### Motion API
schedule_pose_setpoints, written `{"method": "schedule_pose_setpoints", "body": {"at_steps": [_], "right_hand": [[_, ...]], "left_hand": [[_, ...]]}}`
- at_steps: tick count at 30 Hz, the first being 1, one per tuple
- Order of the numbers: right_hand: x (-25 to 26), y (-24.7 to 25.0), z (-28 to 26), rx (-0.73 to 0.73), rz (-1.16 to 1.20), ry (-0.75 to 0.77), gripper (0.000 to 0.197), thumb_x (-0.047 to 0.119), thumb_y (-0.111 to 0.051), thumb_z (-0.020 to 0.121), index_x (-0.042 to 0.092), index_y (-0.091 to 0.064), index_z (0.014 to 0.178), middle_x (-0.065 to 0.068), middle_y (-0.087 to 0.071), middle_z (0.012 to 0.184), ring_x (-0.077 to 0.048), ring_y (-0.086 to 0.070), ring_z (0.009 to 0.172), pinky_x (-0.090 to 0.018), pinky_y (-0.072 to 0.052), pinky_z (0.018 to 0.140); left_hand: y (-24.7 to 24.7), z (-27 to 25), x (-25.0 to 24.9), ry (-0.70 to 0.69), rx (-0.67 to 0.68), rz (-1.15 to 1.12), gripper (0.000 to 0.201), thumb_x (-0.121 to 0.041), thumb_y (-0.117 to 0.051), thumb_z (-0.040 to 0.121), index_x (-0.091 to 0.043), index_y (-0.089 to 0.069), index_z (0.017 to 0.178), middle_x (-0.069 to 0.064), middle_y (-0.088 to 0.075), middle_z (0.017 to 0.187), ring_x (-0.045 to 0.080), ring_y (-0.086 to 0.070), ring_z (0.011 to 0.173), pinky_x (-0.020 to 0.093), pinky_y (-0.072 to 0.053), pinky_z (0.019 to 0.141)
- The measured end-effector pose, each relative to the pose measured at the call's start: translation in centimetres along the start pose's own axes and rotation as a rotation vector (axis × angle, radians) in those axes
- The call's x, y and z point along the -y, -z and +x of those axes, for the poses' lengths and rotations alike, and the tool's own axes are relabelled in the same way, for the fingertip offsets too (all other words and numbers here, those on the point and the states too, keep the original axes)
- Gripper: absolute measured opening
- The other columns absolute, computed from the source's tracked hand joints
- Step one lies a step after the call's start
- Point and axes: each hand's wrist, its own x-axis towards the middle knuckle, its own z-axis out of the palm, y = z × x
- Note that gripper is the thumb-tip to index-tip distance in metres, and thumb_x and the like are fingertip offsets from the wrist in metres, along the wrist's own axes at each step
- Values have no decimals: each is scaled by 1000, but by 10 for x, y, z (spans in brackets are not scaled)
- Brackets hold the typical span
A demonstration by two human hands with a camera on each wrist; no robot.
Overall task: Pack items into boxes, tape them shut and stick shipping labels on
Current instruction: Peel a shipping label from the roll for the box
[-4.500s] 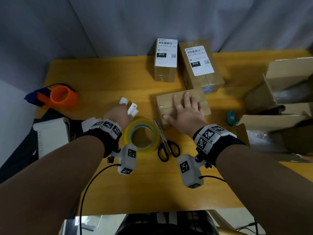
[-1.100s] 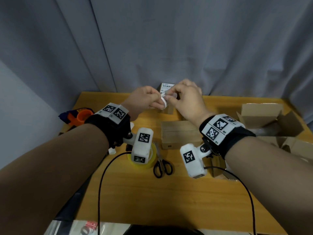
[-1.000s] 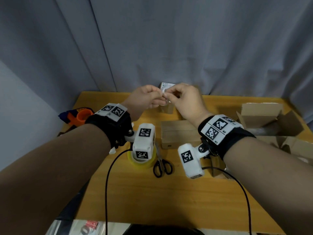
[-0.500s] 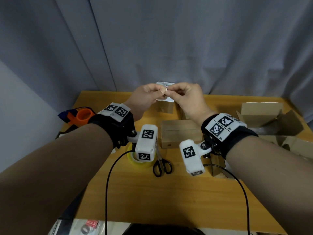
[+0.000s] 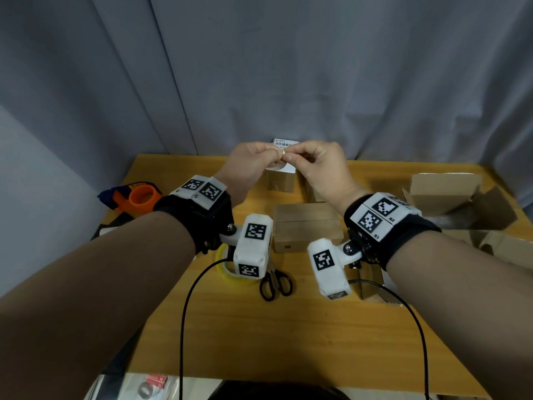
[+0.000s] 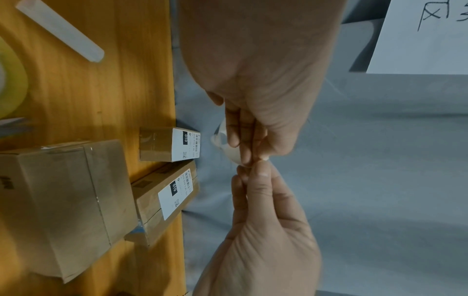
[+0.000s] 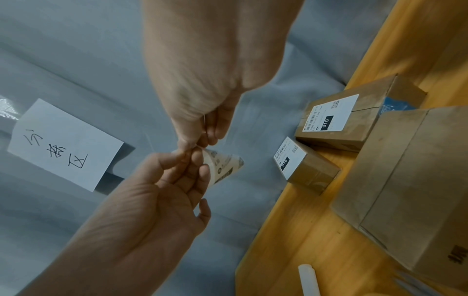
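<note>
Head view: my left hand [image 5: 250, 166] and my right hand [image 5: 321, 168] are raised together above the far edge of the wooden table [image 5: 288, 336], in front of a grey curtain [image 5: 288, 67].
Grip, left: thumb and fingers are curled and pinch one corner of the shipping label [image 7: 224, 166].
Grip, right: thumb and forefinger pinch the same corner from the other side, fingertips [image 6: 255, 172] almost touching those of the left hand.
Label: it is a small white sheet with black print, curled, held in the air between both hands, not touching any box.
Plain box: the closed brown box [image 5: 307, 230] lies on the table under my wrists; I see no label on it.
Labelled boxes: a small box [image 6: 168, 144] and a longer box [image 6: 164, 200] stand side by side at the far edge, each with a white label reading 010.
Tools: a yellowish tape roll [image 5: 226, 269] and black scissors [image 5: 275, 284] lie near me, partly hidden by the wrist cameras; an orange tape dispenser [image 5: 138, 197] is at the left edge.
Right side: open cardboard boxes [image 5: 450, 197] stand well apart from the hands.
Wrist views: a white paper [image 7: 63, 144] with handwriting hangs on the curtain.
</note>
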Motion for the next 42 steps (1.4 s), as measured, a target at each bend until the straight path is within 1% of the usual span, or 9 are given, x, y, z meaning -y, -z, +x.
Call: {"method": "schedule_pose_setpoints", "body": {"at_steps": [10, 15, 19, 22, 25, 28, 32, 36, 42], "right_hand": [[0, 1, 2, 10, -53, 32, 12, 9, -65, 88, 7, -73, 97, 2, -69, 89, -11, -64, 87, -14, -49, 83], [1, 1, 0, 14, -2, 9, 10, 13, -66, 88, 10, -74, 95, -1, -71, 89, -13, -66, 87, -19, -51, 82], [3, 2, 2, -77, 24, -57, 10, 9, -62, 89, 10, -71, 86, -1, -68, 82, -8, -61, 75, -15, -49, 72], [3, 3, 3, -116, 51, -104, 10, 7, -58, 90, 7, -67, 86, -1, -65, 80, -8, -57, 72, -22, -49, 70], [5, 1, 2, -57, -20, -65, 12, 11, -56, 93, 7, -67, 90, 7, -61, 75, 3, -53, 65, -14, -46, 67], [8, -1, 2, -4, -91, -24, 14, 12, -54, 95, 8, -67, 96, 12, -59, 76, 2, -54, 69, -11, -44, 67], [7, 0, 3, 15, -31, -32, 18, 4, -52, 94, 14, -66, 98, 4, -63, 86, -8, -59, 80, -27, -53, 81], [3, -2, 4, -1, 77, -49, 21, 1, -51, 93, 20, -60, 94, -6, -57, 81, -20, -59, 77, -42, -56, 80], [1, -5, -1, -57, 200, -184, 28, -1, -48, 95, 22, -62, 90, 2, -61, 83, -7, -57, 64, -24, -52, 71]], "left_hand": [[-2, -1, 0, -57, -42, 43, 17, -11, -59, 90, -16, -68, 76, -6, -67, 76, -1, -61, 74, 11, -47, 76], [-4, 2, 2, -68, -59, 66, 10, -10, -60, 89, -11, -66, 81, -5, -65, 77, -8, -58, 66, 3, -44, 67], [-4, 4, 4, -68, -50, 114, 10, -13, -58, 90, -13, -63, 81, 0, -63, 80, 5, -55, 72, 11, -43, 68], [-2, 7, 7, -30, -72, 137, 11, -12, -53, 90, -10, -62, 84, 2, -63, 81, 11, -56, 76, 16, -42, 70], [-3, 7, 4, 35, -28, -21, 20, -20, -51, 94, -5, -64, 97, 5, -72, 89, 13, -70, 83, 24, -50, 86], [-5, 4, 0, -30, 19, 11, 28, -32, -53, 95, -7, -65, 98, 3, -71, 87, 7, -70, 76, 16, -51, 74], [-3, 6, 4, -57, 4, 4, 22, -19, -60, 92, -1, -61, 106, 0, -68, 82, 1, -65, 67, 9, -47, 66], [-2, 7, 6, -94, -18, -5, 9, -12, -63, 90, -6, -59, 85, -1, -64, 74, -2, -60, 63, 10, -45, 66], [2, 8, 7, -101, -9, 123, 16, -15, -67, 87, -5, -58, 77, 4, -67, 74, 4, -63, 67, 16, -51, 71]]}}
